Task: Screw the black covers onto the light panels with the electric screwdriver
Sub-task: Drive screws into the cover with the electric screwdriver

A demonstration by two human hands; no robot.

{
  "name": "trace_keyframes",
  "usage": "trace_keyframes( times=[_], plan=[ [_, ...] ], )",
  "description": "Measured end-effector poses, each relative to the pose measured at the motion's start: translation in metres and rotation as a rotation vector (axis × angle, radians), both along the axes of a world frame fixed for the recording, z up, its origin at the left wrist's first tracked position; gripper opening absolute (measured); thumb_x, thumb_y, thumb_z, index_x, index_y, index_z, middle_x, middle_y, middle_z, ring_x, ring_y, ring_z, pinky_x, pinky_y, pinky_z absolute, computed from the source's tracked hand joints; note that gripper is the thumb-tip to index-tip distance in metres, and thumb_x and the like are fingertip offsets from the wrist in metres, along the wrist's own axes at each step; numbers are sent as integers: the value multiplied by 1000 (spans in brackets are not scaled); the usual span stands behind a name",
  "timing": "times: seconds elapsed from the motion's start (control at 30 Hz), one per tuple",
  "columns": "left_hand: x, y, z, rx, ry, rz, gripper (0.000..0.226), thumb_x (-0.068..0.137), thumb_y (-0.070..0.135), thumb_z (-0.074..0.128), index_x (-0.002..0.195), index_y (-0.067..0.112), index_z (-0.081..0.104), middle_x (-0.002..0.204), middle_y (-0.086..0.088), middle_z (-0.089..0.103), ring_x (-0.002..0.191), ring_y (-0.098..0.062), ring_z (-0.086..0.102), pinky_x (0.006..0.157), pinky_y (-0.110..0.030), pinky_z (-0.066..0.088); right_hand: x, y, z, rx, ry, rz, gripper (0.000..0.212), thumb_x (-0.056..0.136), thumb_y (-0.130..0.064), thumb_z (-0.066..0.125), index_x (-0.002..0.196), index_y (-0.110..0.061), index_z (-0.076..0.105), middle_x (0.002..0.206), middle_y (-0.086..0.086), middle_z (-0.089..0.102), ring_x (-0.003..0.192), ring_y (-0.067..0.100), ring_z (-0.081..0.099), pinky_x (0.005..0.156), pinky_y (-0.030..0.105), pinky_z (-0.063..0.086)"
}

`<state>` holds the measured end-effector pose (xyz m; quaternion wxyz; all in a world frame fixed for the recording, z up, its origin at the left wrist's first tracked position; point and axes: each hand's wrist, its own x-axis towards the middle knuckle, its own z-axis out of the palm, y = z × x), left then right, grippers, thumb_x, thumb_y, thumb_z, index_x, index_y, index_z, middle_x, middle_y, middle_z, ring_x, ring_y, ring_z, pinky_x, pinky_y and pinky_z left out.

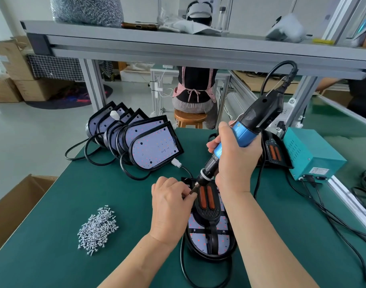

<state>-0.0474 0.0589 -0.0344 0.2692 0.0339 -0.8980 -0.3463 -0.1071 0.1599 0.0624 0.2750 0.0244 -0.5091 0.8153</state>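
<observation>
A light panel (200, 243) lies flat on the green table in front of me. A black cover (207, 201) with two orange strips sits on it. My right hand (236, 161) grips the blue and black electric screwdriver (243, 132), tilted, its tip down at the cover's upper left edge. My left hand (170, 201) has its fingers curled at the screwdriver bit (193, 190), pinching it or a screw there. A pile of silver screws (98, 228) lies to the left.
Several light panels (155, 147) with black cables stand in a row at the back left. A covered panel (274, 151) leans beside a teal power box (308, 151) on the right. An open cardboard box (14, 204) stands off the table's left edge. A shelf spans overhead. A person sits on a stool behind.
</observation>
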Motion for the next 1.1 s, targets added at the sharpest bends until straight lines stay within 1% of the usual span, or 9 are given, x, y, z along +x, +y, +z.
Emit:
trace_keyframes(
  times=[0.13,0.2,0.27,0.33,0.47,0.53,0.63,0.73,1.1],
  plan=[
    [-3,0,1,13,19,-7,20,69,15,87,71,15,67,75,6,60,84,-23,49,81,-33,35,-4,0,0,-8,23,4,20,84,-14,69,95,-13,53,58,-2,58,46,19,59,50,28,52],
    [-3,-1,1,43,15,-14,26,69,19,88,86,15,70,89,7,60,94,-21,49,88,-33,39,-7,-1,-1,1,26,4,19,85,-13,68,95,-13,52,56,-3,58,46,18,60,51,27,52],
    [-2,-3,-1,142,-78,-17,53,69,28,87,114,16,62,109,8,50,108,-16,44,97,-30,39,-10,-1,-1,18,26,-7,19,85,-14,68,95,-14,53,56,-3,58,47,19,61,52,27,52],
    [-1,-4,-4,295,-215,-17,79,69,42,85,134,20,46,119,10,39,114,-13,44,96,-26,39,-15,0,-1,29,29,-25,18,84,-15,69,94,-14,53,58,-1,58,47,21,61,52,29,53],
    [-2,0,-6,376,-456,-37,95,71,61,74,146,22,29,102,12,46,101,-12,48,81,-26,38,-25,-1,-4,68,34,-46,19,84,-17,69,93,-15,53,60,-1,59,48,21,62,52,29,53],
    [-6,1,-5,344,-498,-29,91,74,63,71,144,21,32,92,17,50,95,-13,52,77,-29,42,-28,-3,-6,78,23,-42,19,83,-17,70,92,-15,53,63,1,60,48,22,62,52,29,53],
    [-10,0,-3,370,-537,-44,75,72,61,72,133,25,47,104,10,67,98,-14,62,85,-34,52,-32,-6,-11,78,4,-35,20,82,-18,70,91,-15,53,68,8,60,47,22,62,51,29,53],
    [-8,-1,-3,446,-547,-81,68,65,64,69,122,30,55,102,11,70,98,-14,66,88,-40,55,-36,-7,-14,70,-10,-26,20,81,-20,71,91,-16,54,66,7,59,47,22,62,51,30,53],
    [-9,-1,-7,455,-514,-101,45,76,56,74,104,43,41,92,22,64,95,-9,62,89,-37,53,-40,-11,-21,132,-12,-19,19,81,-20,71,90,-19,54,60,-2,62,46,20,63,52,33,54]
  ],
)
